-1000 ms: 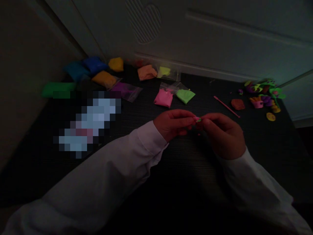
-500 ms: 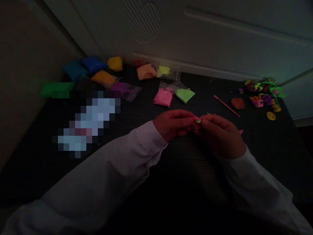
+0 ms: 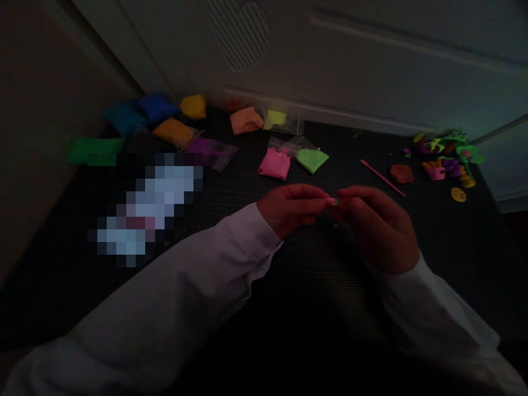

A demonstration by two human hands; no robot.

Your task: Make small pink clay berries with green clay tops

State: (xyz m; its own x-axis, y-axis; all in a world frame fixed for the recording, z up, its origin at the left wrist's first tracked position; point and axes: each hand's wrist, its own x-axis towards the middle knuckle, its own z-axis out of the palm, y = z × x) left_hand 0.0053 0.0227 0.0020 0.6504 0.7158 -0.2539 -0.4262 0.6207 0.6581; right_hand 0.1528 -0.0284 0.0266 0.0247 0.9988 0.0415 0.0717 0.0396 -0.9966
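My left hand point(image 3: 293, 208) is closed, thumb and fingertips pinching a small pink and green piece of modelling clay point(image 3: 332, 202). From the other side my right hand point(image 3: 376, 228) meets it with curled fingers, closed at the green end of the piece. Fingertips cover much of the clay, so its full shape is hidden. Just below the hands lies a tiny pink bit point(image 3: 335, 226) on the dark table point(image 3: 289, 291). Beyond them are a bag of pink clay point(image 3: 275, 164) and a bag of light green clay point(image 3: 313, 160).
A pink stick tool point(image 3: 383, 177) lies right of the bags, beside a reddish-brown clay lump point(image 3: 401, 174). Finished-looking clay figures point(image 3: 447, 157) cluster at the far right. Several coloured clay bags point(image 3: 157, 108) line the back left, near a blurred-out pale object point(image 3: 160, 192). A panel point(image 3: 371, 71) rises behind.
My right hand has shifted slightly, its fingers rolling over the clay's green end, which now shows less. The tiny pink bit below the hands has come into view. My left hand is nearly still.
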